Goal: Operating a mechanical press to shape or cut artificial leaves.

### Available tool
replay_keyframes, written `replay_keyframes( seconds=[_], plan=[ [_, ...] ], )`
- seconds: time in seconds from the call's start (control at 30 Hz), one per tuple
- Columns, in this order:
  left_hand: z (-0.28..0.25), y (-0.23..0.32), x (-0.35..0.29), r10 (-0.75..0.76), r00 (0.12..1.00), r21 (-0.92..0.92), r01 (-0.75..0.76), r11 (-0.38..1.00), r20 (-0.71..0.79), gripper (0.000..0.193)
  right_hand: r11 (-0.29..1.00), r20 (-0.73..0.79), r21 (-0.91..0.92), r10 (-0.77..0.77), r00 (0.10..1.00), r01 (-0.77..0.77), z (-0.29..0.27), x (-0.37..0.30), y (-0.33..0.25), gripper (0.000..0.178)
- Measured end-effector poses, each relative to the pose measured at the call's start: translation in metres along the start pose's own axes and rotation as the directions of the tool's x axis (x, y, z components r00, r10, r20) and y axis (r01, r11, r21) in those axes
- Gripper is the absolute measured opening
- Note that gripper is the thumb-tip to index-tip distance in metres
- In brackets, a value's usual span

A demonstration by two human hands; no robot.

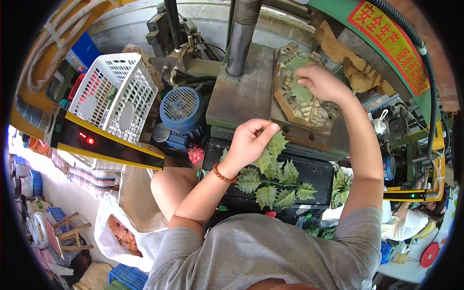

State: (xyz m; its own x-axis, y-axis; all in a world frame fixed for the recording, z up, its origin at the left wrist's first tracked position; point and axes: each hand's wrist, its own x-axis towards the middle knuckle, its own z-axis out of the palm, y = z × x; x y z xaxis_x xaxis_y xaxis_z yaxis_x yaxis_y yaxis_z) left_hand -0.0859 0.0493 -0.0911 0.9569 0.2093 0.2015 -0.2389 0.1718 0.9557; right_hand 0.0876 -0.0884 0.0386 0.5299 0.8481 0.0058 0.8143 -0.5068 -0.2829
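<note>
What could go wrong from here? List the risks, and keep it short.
The right hand is over the metal mold; anything closing there could crush fingers. The green piece in the mold might shift if brushed. The leafy sprig by the left hand could snag or crease.

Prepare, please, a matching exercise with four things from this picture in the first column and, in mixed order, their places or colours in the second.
Column one
1. Left hand
2. Right hand
3. Perforated plastic basket
4. Electric motor with a round grille

Column two
A. Blue
B. Above the metal relief mould
C. White
D. At the upper end of the jagged-leaf sprig, fingers closed

Right pairs: 1-D, 2-B, 3-C, 4-A.
</note>
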Motion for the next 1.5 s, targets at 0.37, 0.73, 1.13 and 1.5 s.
replay_keyframes(
  seconds=[0.37,0.73,1.13,1.5],
  plan=[
    [-0.012,0.019,0.008,0.138,0.988,0.258,-0.151,0.954,0.068,0.011,0.922,-0.228,0.387,0.071,0.971,0.023,0.064,-0.06,-0.062,0.008],
    [0.008,-0.013,-0.007,-0.183,0.981,-0.489,0.187,0.852,0.057,0.008,0.434,-0.424,0.87,0.42,0.803,0.232,0.131,-0.084,-0.079,0.009],
    [-0.018,-0.006,-0.008,-0.119,0.973,-0.281,0.06,0.958,-0.195,0.01,0.889,-0.363,-0.406,0.057,0.93,-0.213,0.067,-0.012,0.027,0.017],
    [-0.063,0.009,-0.011,0.01,0.997,0.145,-0.02,0.989,0.07,0.012,0.954,-0.121,-0.275,0.086,0.989,-0.116,0.042,-0.017,0.049,0.018]
  ],
)
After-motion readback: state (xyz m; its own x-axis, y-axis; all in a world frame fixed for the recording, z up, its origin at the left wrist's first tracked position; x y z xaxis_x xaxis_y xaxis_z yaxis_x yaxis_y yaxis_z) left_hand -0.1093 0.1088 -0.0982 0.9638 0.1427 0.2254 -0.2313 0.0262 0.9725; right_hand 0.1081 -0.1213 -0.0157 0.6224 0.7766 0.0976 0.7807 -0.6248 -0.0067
